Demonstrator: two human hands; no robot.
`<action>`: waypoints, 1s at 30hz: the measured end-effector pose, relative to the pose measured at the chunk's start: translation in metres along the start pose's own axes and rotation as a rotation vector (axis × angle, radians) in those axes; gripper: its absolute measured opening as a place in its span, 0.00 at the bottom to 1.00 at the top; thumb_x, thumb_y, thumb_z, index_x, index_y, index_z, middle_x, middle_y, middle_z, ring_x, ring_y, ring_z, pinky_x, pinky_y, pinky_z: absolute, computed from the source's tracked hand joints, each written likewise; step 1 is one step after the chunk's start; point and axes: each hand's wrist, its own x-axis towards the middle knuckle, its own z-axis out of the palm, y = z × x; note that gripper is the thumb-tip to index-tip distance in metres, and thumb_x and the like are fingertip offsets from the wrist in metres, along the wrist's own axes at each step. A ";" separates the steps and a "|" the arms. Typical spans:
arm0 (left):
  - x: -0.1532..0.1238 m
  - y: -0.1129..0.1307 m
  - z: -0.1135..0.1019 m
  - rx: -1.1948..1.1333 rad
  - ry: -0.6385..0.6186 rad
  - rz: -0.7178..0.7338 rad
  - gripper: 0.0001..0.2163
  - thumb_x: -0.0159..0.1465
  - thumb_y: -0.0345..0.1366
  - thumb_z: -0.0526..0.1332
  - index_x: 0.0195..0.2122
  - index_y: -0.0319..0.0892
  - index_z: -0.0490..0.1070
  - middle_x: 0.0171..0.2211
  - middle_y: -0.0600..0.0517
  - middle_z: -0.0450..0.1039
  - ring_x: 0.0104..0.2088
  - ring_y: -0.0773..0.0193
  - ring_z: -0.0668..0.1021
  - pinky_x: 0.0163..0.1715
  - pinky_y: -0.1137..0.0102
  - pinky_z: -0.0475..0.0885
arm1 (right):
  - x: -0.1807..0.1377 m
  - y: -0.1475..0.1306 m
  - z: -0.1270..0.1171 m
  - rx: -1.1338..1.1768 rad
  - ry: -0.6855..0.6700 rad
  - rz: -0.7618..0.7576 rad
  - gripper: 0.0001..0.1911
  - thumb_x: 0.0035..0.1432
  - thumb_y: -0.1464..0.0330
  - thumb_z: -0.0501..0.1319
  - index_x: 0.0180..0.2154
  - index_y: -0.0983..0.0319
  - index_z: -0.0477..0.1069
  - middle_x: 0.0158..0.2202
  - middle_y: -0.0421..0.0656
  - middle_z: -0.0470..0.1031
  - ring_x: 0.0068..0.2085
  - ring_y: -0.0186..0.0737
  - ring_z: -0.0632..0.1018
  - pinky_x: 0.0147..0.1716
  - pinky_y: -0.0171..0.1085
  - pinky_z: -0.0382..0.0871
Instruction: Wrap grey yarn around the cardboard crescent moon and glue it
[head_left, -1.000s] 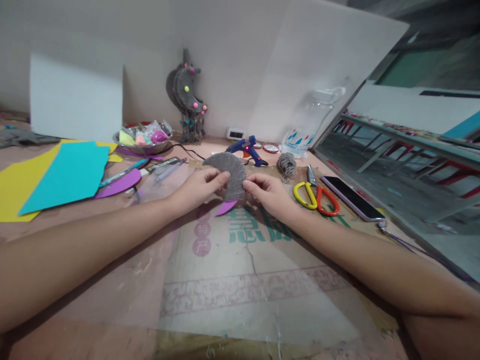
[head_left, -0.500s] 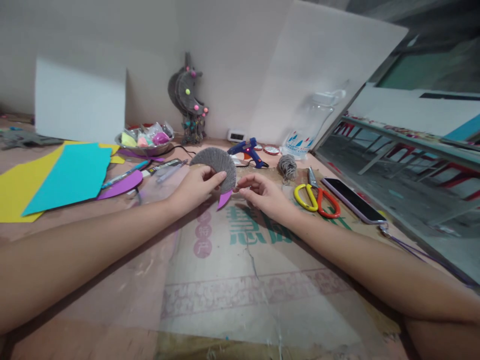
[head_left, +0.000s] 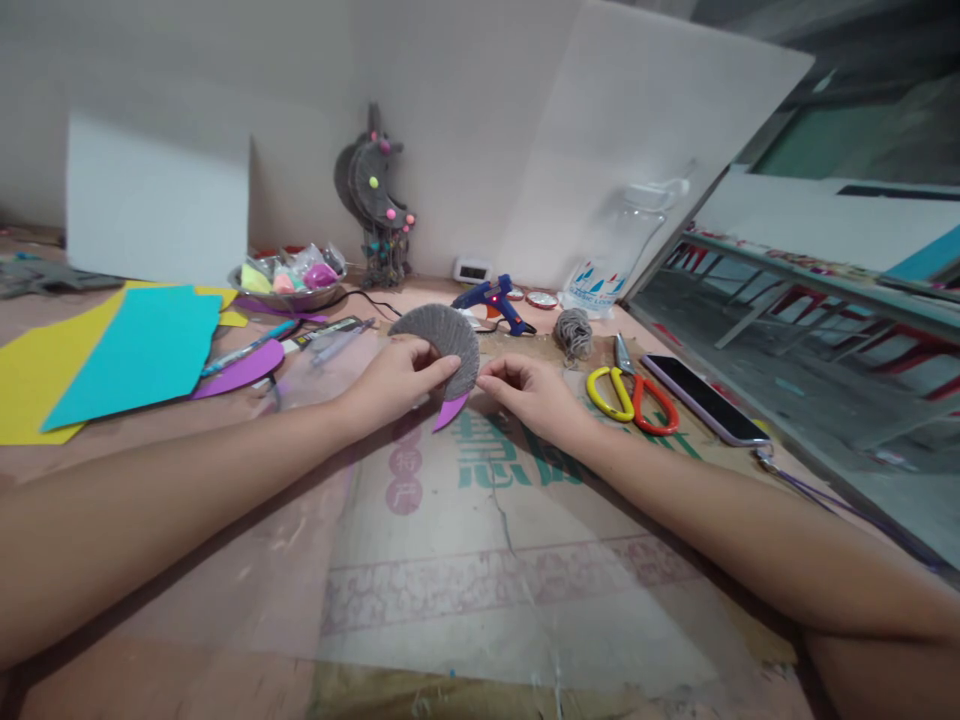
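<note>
A crescent (head_left: 442,335) wrapped in grey yarn is pinched between the thumb and fingers of my left hand (head_left: 401,385). Its lower tip is bare purple card (head_left: 451,410); the rest shows close grey windings. Just right of the crescent's outer edge, my right hand (head_left: 532,395) is closed, thumb against fingertips, on the yarn; the short stretch between is too fine to see well. A thin grey strand (head_left: 501,510) trails over the printed cardboard below the hands. The ball of grey yarn (head_left: 574,335) lies beyond my right hand.
Yellow-and-orange-handled scissors (head_left: 632,398) and a phone (head_left: 705,398) lie at right. Behind are a blue glue gun (head_left: 493,300), a water bottle (head_left: 615,250), a finished-looking grey moon ornament (head_left: 371,190) and a bowl (head_left: 289,298) of coloured clay. Blue card (head_left: 139,350) lies left.
The crescent and my left hand have shifted slightly right and down, turning a little. My right thumb and fingertips have come together at the crescent's edge.
</note>
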 end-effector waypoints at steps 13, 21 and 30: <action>0.000 0.001 0.000 -0.161 -0.051 -0.131 0.15 0.61 0.44 0.56 0.21 0.41 0.66 0.20 0.55 0.69 0.20 0.69 0.69 0.19 0.74 0.61 | 0.000 0.002 0.000 -0.021 0.035 0.009 0.13 0.57 0.59 0.59 0.31 0.63 0.71 0.24 0.37 0.69 0.23 0.30 0.66 0.24 0.32 0.60; 0.000 0.007 -0.002 -0.181 -0.004 -0.138 0.15 0.61 0.42 0.57 0.20 0.41 0.66 0.20 0.55 0.70 0.23 0.68 0.71 0.22 0.74 0.63 | -0.001 -0.001 0.000 -0.003 -0.013 0.005 0.12 0.57 0.61 0.59 0.30 0.63 0.72 0.25 0.38 0.72 0.25 0.31 0.70 0.26 0.32 0.63; 0.002 0.006 -0.002 -0.171 -0.001 -0.143 0.15 0.61 0.41 0.57 0.19 0.41 0.65 0.18 0.56 0.68 0.21 0.69 0.69 0.21 0.74 0.61 | -0.003 -0.004 0.000 -0.019 -0.108 -0.012 0.12 0.59 0.62 0.58 0.31 0.64 0.73 0.27 0.40 0.76 0.28 0.34 0.74 0.29 0.32 0.67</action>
